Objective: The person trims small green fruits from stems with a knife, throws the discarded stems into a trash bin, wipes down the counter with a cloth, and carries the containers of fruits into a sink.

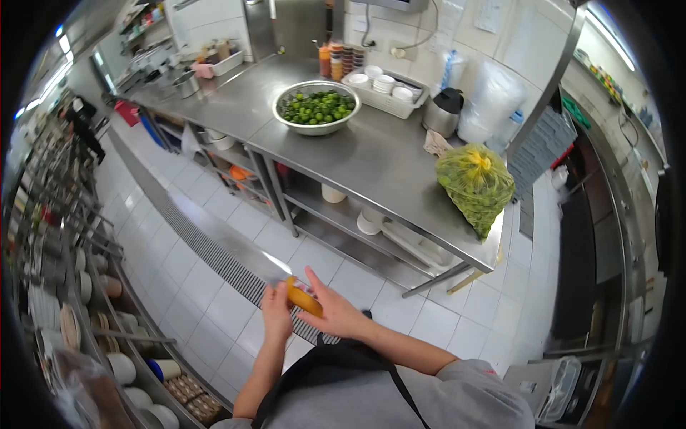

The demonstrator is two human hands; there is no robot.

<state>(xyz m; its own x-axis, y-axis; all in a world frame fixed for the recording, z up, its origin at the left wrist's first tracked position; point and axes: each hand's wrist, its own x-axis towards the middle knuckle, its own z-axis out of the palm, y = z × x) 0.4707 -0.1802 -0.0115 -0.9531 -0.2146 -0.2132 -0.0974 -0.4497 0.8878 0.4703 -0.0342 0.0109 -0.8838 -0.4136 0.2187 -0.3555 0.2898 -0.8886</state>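
Observation:
A large knife (246, 252) with a yellow handle (306, 299) is held in front of my body, its wide blade pointing away to the upper left and blurred. My left hand (276, 312) closes on the front of the handle, close to where the blade begins. Against the rear of the handle lies my right hand (337, 312), gripping it with one digit raised. Both hands are over the tiled floor, apart from the steel table (386, 161). On that table stand a metal bowl (316, 129) of small green limes (318, 107) and a tied bag of green leaves (475, 182).
A white basket (400, 106) of small dishes, sauce bottles (331, 63) and a steel jug (443, 112) stand along the wall. Crockery shelves (118, 336) run down my left side. A floor drain grate (179, 218) passes beneath me. Another person (81, 125) stands far left.

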